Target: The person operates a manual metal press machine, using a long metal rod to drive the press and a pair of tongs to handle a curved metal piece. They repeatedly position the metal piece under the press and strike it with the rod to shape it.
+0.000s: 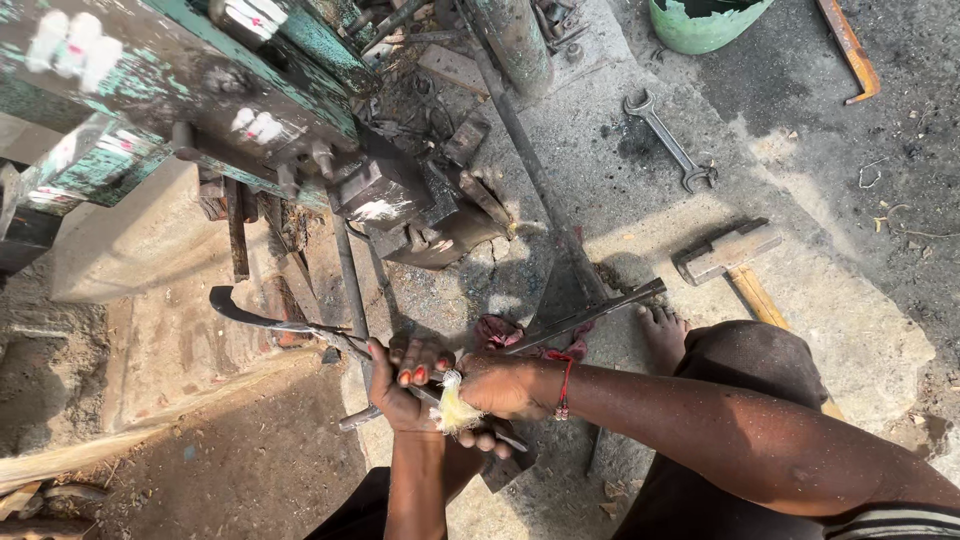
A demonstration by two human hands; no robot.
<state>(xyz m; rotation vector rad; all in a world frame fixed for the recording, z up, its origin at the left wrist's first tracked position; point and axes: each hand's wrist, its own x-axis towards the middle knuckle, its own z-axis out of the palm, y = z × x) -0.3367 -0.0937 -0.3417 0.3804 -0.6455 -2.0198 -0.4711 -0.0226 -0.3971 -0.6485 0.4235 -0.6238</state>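
A machine frame [150, 90] in flaking teal paint, patched with white, rises above grey, soot-darkened concrete [620, 200]. Dark iron tongs [290, 325] meet a left hand [405, 385] with red-orange nails and a right hand [505, 385] whose wrist carries a red thread [566, 388], beside a pale yellow tuft [455, 410]. Nearby lie a grey spanner [668, 140], a yellow-handled sledgehammer [730, 255], a green bucket [705, 25] and an orange bar [850, 50].

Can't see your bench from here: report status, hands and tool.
Left hand and right hand both clamped on the long curved tongs. Tongs' jaw end points toward the green machine. Hammer and spanner lie clear, right.
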